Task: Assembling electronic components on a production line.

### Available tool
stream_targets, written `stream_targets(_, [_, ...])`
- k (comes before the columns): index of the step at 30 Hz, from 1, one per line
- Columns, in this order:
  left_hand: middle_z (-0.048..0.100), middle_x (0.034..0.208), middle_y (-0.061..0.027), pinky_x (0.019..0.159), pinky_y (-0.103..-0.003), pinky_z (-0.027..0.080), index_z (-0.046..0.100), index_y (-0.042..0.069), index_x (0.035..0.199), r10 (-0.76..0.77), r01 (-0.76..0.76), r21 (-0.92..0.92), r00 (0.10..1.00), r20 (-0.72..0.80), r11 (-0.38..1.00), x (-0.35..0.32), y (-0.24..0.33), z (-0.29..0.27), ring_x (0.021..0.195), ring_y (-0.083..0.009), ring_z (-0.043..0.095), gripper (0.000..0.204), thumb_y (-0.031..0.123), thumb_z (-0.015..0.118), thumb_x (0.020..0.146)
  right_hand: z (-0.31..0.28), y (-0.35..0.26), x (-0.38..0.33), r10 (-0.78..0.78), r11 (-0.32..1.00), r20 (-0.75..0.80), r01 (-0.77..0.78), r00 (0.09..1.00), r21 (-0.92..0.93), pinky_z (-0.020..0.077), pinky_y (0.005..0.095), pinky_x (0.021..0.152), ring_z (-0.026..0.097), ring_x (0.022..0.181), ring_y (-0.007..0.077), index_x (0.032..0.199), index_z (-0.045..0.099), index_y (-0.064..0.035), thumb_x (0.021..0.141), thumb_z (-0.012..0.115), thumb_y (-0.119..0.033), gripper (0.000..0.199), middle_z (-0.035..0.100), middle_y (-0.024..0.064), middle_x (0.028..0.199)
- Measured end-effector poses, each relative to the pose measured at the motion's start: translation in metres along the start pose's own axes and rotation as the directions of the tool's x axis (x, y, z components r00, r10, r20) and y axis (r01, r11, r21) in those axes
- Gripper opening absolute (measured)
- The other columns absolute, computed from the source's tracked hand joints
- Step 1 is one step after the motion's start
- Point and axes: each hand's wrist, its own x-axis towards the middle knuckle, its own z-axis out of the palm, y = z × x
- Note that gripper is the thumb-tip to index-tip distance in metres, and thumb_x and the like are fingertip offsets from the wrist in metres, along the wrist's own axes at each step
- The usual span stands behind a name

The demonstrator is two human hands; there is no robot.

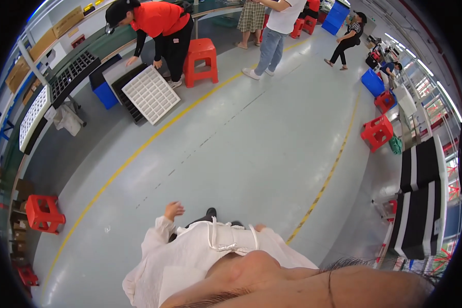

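My left hand (174,210) hangs out past a white sleeve, over the grey floor (210,169) near my dark shoe (211,211). Its fingers are loosely curled and look slightly apart, with nothing visible in them. On the other side of my white top (190,246), only a small part of my right hand (260,227) shows beside the hanging white cord; its fingers are hidden. Neither hand touches a work table or a tray.
At far left a person in red (161,20) bends over a white compartment tray (151,93) and a black one, near a red stool (200,61). Yellow floor lines (133,156) border the aisle. Black-and-white panels (418,205) lie at right. Other people stand or walk farther off.
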Motion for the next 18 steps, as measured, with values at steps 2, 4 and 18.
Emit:
stream_targets(2, [0.062,0.083,-0.012,0.058,-0.031,0.052,0.051,0.001,0.114,0.097,-0.107,0.113,0.991,0.095,0.988,0.034,0.069,0.056,0.069,-0.0207,0.063,0.037,0.022,0.057,0.084,0.023,0.025,0.028,0.056,0.997,0.089,-0.06,0.994,0.044,0.0481,0.0444,0.072,0.061,0.083,0.0344,0.079,0.067,-0.0096,0.076,0.055,-0.032,0.026,0.065,0.0137,0.088])
stream_targets(4, [0.062,0.083,-0.0106,0.059,-0.03,0.051,0.052,0.003,0.113,0.171,-0.204,0.22,0.972,0.16,0.954,0.072,0.127,0.109,0.069,-0.0195,0.062,0.035,0.022,0.057,0.084,0.025,0.068,0.062,0.068,0.995,0.21,-0.083,0.975,0.06,0.0483,0.0443,0.071,0.062,0.082,0.0334,0.078,0.068,-0.0111,0.075,0.055,-0.031,0.023,0.065,0.0123,0.088])
stream_targets(18, [0.064,0.094,-0.0132,0.074,-0.042,0.048,0.064,0.009,0.093,-0.006,-0.027,0.968,1.0,0.03,0.251,0.353,0.161,0.072,0.085,-0.0307,0.061,0.027,0.029,0.054,0.079,-0.078,0.425,0.403,0.436,0.726,0.638,-0.667,0.635,0.169,0.0478,0.0419,0.058,0.062,0.062,0.0258,0.057,0.063,-0.0155,0.07,0.054,-0.025,0.018,0.063,0.0069,0.062])
